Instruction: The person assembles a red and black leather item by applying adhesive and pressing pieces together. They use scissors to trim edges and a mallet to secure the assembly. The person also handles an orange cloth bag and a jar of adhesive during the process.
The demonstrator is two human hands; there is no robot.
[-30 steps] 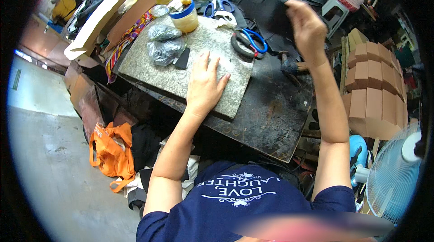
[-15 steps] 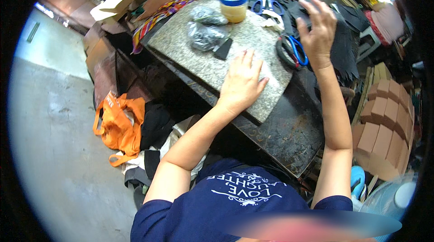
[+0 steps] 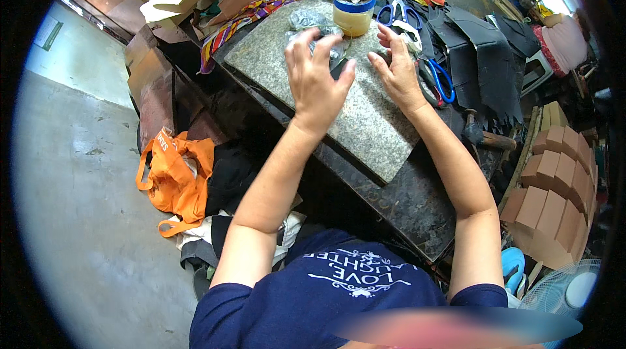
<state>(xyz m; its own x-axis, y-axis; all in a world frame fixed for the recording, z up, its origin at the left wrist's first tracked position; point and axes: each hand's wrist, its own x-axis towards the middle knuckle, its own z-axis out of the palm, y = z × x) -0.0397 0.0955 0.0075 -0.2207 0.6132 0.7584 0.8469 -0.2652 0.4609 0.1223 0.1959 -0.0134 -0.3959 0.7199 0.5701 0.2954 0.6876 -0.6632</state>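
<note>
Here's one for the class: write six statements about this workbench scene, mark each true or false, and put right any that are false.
1. The blue-rimmed jar stands on the stone slab. True.
2. The left hand is clenched into a fist. False: its fingers are spread.
3. The right hand is open. True.
4. The hammer is left of the slab. False: it is to the right.
5. The orange bag is left of the table. True.
6. The fan is at the picture's upper left. False: it is at the lower right.
</note>
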